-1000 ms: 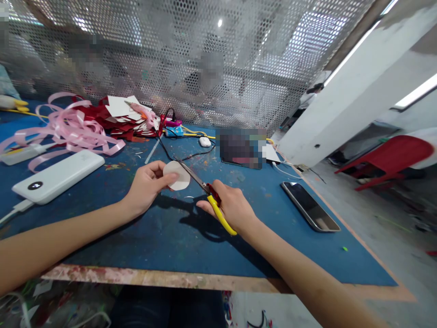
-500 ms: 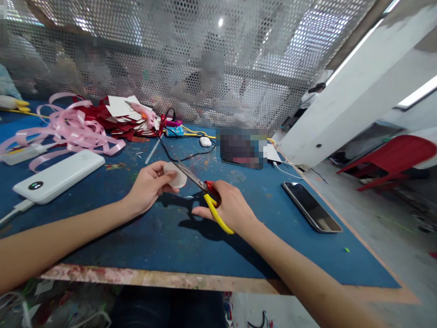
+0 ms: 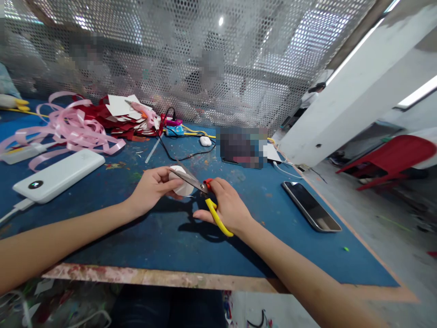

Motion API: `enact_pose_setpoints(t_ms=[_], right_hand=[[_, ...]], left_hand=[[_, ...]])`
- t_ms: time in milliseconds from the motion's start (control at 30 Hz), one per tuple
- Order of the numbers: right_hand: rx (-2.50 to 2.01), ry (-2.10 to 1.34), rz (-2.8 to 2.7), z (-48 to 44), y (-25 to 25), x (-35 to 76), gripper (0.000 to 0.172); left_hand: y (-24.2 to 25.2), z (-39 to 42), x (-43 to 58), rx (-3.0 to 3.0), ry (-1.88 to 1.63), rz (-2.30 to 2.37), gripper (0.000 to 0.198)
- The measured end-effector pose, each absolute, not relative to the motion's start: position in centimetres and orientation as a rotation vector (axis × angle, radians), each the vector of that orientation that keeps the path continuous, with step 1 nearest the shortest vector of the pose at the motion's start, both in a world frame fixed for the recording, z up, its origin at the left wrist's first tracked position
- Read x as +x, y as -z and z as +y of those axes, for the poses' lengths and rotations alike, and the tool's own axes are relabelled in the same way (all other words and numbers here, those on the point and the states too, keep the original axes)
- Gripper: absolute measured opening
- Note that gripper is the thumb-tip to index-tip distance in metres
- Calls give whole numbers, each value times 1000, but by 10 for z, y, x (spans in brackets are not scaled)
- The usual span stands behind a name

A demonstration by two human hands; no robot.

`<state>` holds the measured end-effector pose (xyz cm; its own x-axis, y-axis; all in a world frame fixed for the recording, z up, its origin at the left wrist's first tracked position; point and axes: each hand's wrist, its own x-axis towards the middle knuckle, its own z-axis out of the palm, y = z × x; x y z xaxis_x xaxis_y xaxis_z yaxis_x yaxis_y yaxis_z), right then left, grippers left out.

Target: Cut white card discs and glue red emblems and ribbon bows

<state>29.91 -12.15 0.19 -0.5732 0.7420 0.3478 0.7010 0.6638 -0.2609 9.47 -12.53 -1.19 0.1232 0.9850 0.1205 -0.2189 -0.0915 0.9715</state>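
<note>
Between the thumb and fingers of my left hand (image 3: 153, 189) is a small white rounded piece (image 3: 184, 187), which looks like paper or card. My right hand (image 3: 228, 205) grips a pair of scissors (image 3: 213, 212) by a yellow and a red handle loop, with the loops spread apart. The scissor blades point up and left and lie across the white piece. A thin pale sliver hangs by its lower right edge. The fingertips of my left hand are partly hidden behind the piece.
Pink ribbon (image 3: 78, 130) and a white power bank (image 3: 59, 175) lie on the left of the blue table. Behind are red material with white cards (image 3: 121, 109), pink-handled scissors (image 3: 145, 111), cables and a white earbud case (image 3: 205, 141). A phone (image 3: 310, 207) rests right; perforated mesh (image 3: 170, 54) stands behind.
My left hand has shifted slightly right and down with the white piece, which is turned differently and now lies beneath the blades. The scissors have moved only a little.
</note>
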Motion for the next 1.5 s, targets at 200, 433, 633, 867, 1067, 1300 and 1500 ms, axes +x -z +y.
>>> enact_pose_setpoints(t_ms=[200,433,633,867,1067,1300,1500], right_hand=[[-1121,-157,-2446,-123,-4,299,69],[-1231,-53,-2495,-125,-8,298,64],[-1332,31,-2503,-123,-10,300,65],[-1356,52,-2503,-120,-8,302,71],[-1370,103,-2547,-121,-7,300,66],[-1403,163,-2545,-123,-8,298,63],[-1392,216,-2525,-121,-13,302,63]], left_hand=[[12,-126,97,1152,-1274,881,23],[8,-126,97,1124,-1322,925,25],[4,-125,95,1093,-1390,911,23],[6,-121,93,1086,-1422,911,23],[7,-122,93,1127,-1381,948,21],[6,-123,94,1082,-1394,933,21],[4,-120,90,1125,-1414,932,21]])
